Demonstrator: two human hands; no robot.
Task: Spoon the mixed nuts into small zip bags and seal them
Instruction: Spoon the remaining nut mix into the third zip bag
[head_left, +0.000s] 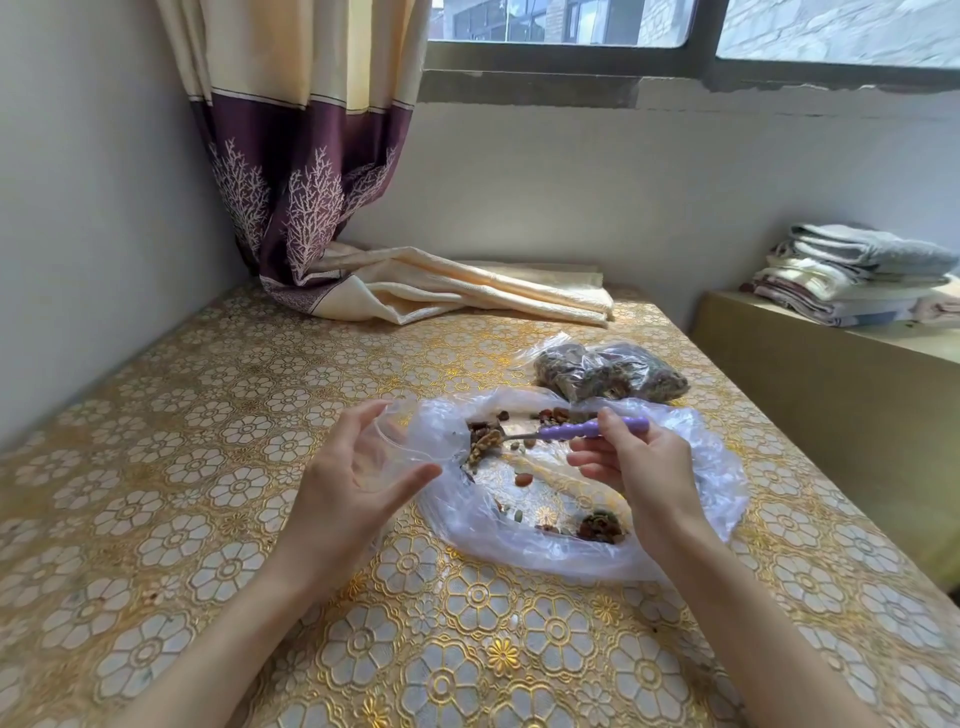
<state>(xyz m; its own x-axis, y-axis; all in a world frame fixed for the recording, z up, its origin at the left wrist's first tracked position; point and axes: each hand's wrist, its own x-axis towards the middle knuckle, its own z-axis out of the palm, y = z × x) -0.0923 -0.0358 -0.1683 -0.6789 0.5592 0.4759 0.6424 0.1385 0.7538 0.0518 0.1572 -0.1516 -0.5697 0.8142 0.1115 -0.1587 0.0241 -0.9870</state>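
A small clear zip bag (402, 447) is held open in the curled left hand (358, 478). A purple-handled spoon (566, 434), loaded with mixed nuts (485, 446), is pinched by the right hand (639, 462) at the bag's mouth, above a large plastic bag (717, 483) spread on the floral tablecloth (208, 519). Filled bags (608, 374) lie behind.

Pale walls (571, 197), window (675, 31) (daylit), curtain (306, 171).

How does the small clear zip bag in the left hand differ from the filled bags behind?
The small clear zip bag is held open and looks nearly empty; the filled clear bags of nuts lie packed on the floral tablecloth, untouched. Both are transparent plastic.
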